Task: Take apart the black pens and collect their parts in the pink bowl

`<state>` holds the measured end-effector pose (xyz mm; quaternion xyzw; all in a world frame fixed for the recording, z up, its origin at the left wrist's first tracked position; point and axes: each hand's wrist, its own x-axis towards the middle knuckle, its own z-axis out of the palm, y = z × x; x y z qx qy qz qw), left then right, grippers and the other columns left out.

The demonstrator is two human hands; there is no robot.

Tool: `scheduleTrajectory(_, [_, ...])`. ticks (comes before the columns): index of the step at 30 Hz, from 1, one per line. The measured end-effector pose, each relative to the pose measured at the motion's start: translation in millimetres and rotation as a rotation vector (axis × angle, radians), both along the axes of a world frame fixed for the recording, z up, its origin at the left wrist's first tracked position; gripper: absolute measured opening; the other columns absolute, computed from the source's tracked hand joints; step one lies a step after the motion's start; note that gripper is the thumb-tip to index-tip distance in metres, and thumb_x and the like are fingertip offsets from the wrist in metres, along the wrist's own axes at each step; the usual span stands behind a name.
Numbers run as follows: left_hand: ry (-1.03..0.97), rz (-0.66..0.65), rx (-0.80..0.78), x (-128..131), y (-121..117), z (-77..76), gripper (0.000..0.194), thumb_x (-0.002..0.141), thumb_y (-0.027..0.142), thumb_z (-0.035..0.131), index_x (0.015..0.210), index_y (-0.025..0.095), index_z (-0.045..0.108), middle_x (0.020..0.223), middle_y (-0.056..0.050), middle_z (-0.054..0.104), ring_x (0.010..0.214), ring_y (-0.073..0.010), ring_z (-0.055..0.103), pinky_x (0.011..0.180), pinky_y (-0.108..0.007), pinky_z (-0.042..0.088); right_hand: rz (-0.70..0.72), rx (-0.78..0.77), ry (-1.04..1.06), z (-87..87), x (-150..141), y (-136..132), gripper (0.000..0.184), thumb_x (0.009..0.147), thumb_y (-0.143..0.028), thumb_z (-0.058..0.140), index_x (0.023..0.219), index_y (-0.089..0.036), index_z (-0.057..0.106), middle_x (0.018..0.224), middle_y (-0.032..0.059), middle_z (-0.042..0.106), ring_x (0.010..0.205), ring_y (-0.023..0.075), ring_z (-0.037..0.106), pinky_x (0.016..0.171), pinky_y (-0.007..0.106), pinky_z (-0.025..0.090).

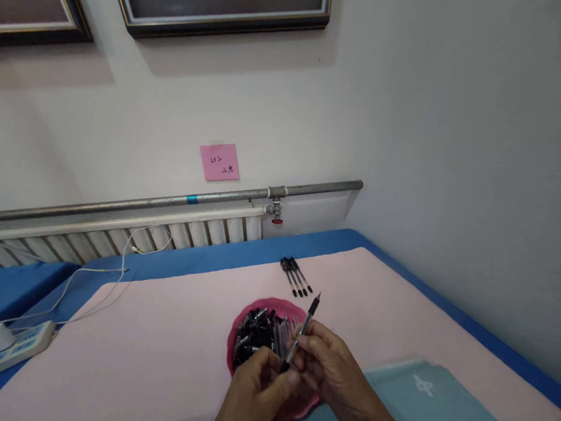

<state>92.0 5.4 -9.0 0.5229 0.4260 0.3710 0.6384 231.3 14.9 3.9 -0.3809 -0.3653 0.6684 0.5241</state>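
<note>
Both hands meet low in the middle of the head view, over a pink bowl (245, 312) filled with several black pen parts. My right hand (333, 366) pinches a black pen (303, 330) that points up and to the right, its tip above the bowl's far rim. My left hand (258, 389) is closed around the pen's lower end. Three finished black pens (297, 276) lie side by side on the pink cloth just beyond the bowl.
The table has a pink cloth (162, 331) over a blue cover (237, 256), with a pale teal cloth (440, 408) at front right. A white power strip (0, 350) and its cables lie at the left. A radiator, pipe and pink sticky note (219, 161) are on the wall behind.
</note>
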Motion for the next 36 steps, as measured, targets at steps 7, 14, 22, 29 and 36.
scheduleTrajectory(7, [-0.005,-0.095,-0.054,2,-3,4.1,0.049,0.079,0.061,0.043,0.075,0.014,0.057,0.049,-0.001,0.056,0.034,-0.0093,0.044,0.035,-0.020,0.029,0.024,-0.016,0.052,-3.6,-1,1,0.015,0.072,-0.031,0.059,0.073,-0.017,0.054,0.052,-0.0051,0.051,0.042,0.0053,0.038,0.039,0.017,0.026])
scheduleTrajectory(14, [0.087,0.057,0.096,2,-2,0.2,0.037,0.072,0.052,0.062,0.063,0.019,0.048,0.045,0.004,0.049,0.035,-0.0070,0.041,0.037,-0.019,0.029,0.017,0.008,-0.056,-9.5,0,2,0.014,0.071,-0.030,0.061,0.071,-0.016,0.055,0.053,-0.0048,0.051,0.047,0.0063,0.043,0.045,0.018,0.031])
scheduleTrajectory(22, [-0.067,-0.082,-0.121,0,-2,7.8,0.048,0.079,0.060,0.045,0.073,0.014,0.058,0.048,-0.002,0.055,0.032,-0.0092,0.045,0.031,-0.019,0.026,0.024,0.021,-0.019,-5.7,0,1,0.015,0.074,-0.032,0.057,0.074,-0.017,0.054,0.049,-0.0068,0.047,0.040,0.0048,0.036,0.040,0.018,0.024])
scheduleTrajectory(29, [0.015,-0.033,-0.017,-1,1,-0.6,0.034,0.072,0.047,0.063,0.065,0.017,0.051,0.040,0.004,0.049,0.031,-0.0061,0.040,0.033,-0.017,0.025,0.019,0.017,-0.062,-11.9,0,3,0.015,0.075,-0.031,0.057,0.071,-0.017,0.053,0.049,-0.0059,0.048,0.041,0.0048,0.036,0.040,0.017,0.023])
scheduleTrajectory(36, [-0.324,-0.057,-0.319,0,-2,1.8,0.044,0.075,0.054,0.056,0.071,0.011,0.061,0.049,-0.004,0.058,0.034,-0.0074,0.047,0.032,-0.017,0.028,-0.023,0.011,0.055,-3.6,0,3,0.016,0.070,-0.032,0.058,0.074,-0.018,0.051,0.050,-0.0078,0.042,0.040,0.0039,0.028,0.036,0.016,0.019])
